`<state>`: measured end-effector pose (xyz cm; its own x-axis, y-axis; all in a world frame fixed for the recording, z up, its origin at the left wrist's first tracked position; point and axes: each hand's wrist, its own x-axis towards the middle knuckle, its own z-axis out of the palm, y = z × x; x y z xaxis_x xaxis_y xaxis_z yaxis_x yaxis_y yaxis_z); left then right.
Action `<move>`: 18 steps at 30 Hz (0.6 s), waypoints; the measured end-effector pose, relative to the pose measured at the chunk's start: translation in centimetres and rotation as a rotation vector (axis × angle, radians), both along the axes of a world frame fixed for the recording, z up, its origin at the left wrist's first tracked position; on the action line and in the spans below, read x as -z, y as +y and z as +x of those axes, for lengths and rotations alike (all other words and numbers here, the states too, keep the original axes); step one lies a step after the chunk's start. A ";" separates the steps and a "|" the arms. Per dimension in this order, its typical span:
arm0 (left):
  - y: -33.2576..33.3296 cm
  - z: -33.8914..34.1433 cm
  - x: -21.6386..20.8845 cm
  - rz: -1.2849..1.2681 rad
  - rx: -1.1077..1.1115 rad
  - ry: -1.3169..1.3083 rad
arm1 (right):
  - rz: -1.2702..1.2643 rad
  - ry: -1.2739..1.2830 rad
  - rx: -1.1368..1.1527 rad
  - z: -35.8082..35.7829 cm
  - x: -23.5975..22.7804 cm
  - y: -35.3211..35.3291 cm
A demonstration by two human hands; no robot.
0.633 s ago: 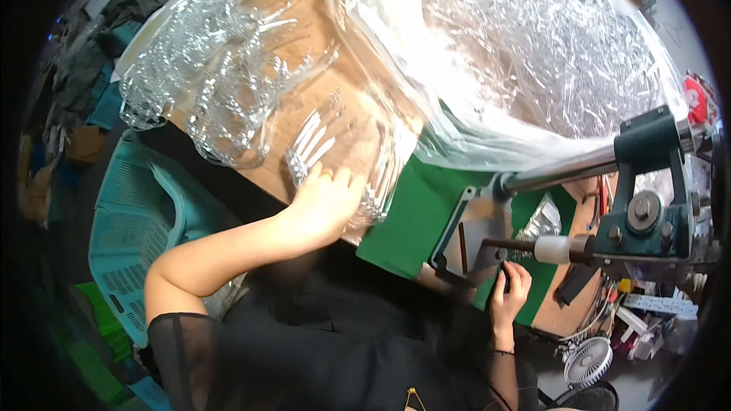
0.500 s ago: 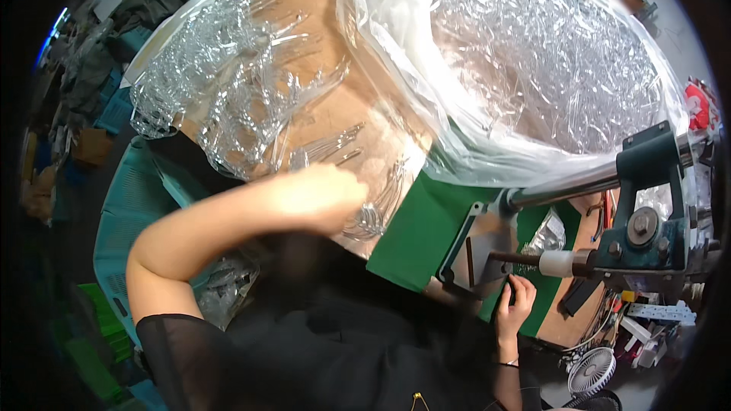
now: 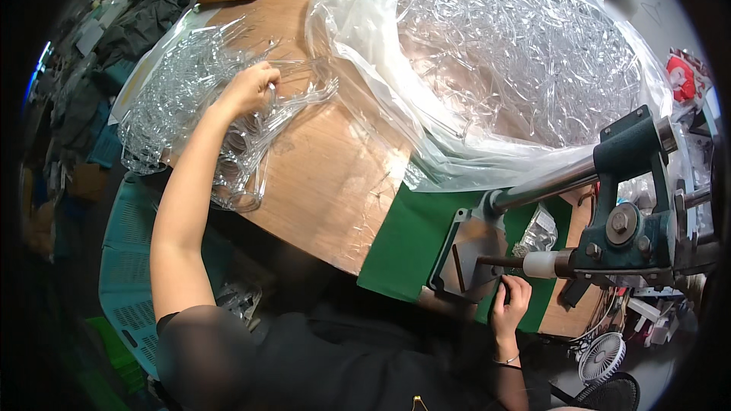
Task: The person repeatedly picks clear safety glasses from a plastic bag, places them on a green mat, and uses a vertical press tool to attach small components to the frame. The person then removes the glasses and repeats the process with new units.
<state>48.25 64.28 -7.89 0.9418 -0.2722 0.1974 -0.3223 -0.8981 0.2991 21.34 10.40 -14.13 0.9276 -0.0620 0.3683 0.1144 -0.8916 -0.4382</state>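
At the far left, my left hand (image 3: 255,87) is over a heap of shiny bent-wire pieces (image 3: 171,99), its fingers curled round several of them. The exact grip is partly hidden by the back of the hand. The wires are silvery and looped, tangled together on the brown table. On the right, my right hand (image 3: 512,303) rests beside the base of a dark green hand press (image 3: 464,262), fingers bent and thumb apart, with nothing visible in it. The press's rod with a white collar (image 3: 539,264) points over the plate near that hand.
A large clear plastic bag (image 3: 365,53) full of silvery wire pieces spreads across the back. Green mat (image 3: 392,247) lies under the press, with a crumpled silvery packet (image 3: 539,232) behind it. Teal crates (image 3: 126,274) stand at left, a small white fan (image 3: 601,358) at lower right.
My left hand has moved away and left, from the table's near edge to the heap. The loose wires near that edge are gone from there. My right hand stays by the press.
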 end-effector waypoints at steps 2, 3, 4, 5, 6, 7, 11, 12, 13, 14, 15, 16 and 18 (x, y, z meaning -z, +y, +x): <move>-0.2 0.5 -2.1 -0.094 -0.010 -0.087 | -0.005 -0.009 0.001 0.0 0.3 -0.2; 0.1 0.6 -2.8 -0.116 -0.002 -0.150 | -0.005 -0.004 0.002 -0.1 0.2 -0.3; 0.2 0.6 -3.3 -0.138 0.007 -0.214 | -0.006 0.001 0.004 -0.3 0.2 -0.3; -0.1 0.5 -3.4 -0.179 0.030 -0.278 | -0.025 -0.014 -0.005 -0.1 0.0 -0.1; -0.6 0.5 -3.8 -0.222 0.047 -0.355 | -0.020 -0.012 0.003 0.0 -0.2 -0.1; -0.8 0.6 -4.1 -0.266 0.067 -0.432 | -0.014 -0.011 0.013 -0.2 -0.1 0.0; 2.1 1.1 2.2 0.103 -0.095 0.069 | 0.019 -0.030 -0.023 0.1 0.2 0.1; 1.0 0.9 1.5 0.168 -0.110 0.148 | 0.027 -0.049 -0.019 -0.4 0.4 0.0; 0.0 0.9 0.3 0.237 -0.126 0.226 | 0.000 -0.072 -0.015 0.0 0.4 -0.4; -0.8 0.4 -1.0 0.276 -0.119 0.278 | -0.017 -0.067 -0.010 0.0 0.5 -0.5; -1.0 0.3 -1.0 0.289 -0.113 0.245 | -0.013 -0.041 0.003 0.3 -0.3 -0.1; -0.7 -0.2 -1.0 0.303 -0.108 0.214 | 0.008 -0.043 0.012 0.3 -0.3 0.2; -2.3 -1.5 -2.2 0.336 -0.217 0.281 | 0.026 -0.065 -0.001 0.4 -0.1 0.1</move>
<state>46.73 62.02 -5.66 0.9881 -0.0687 -0.1377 -0.0653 -0.9974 0.0295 21.72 10.54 -14.00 0.9017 -0.0717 0.4263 0.1441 -0.8799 -0.4528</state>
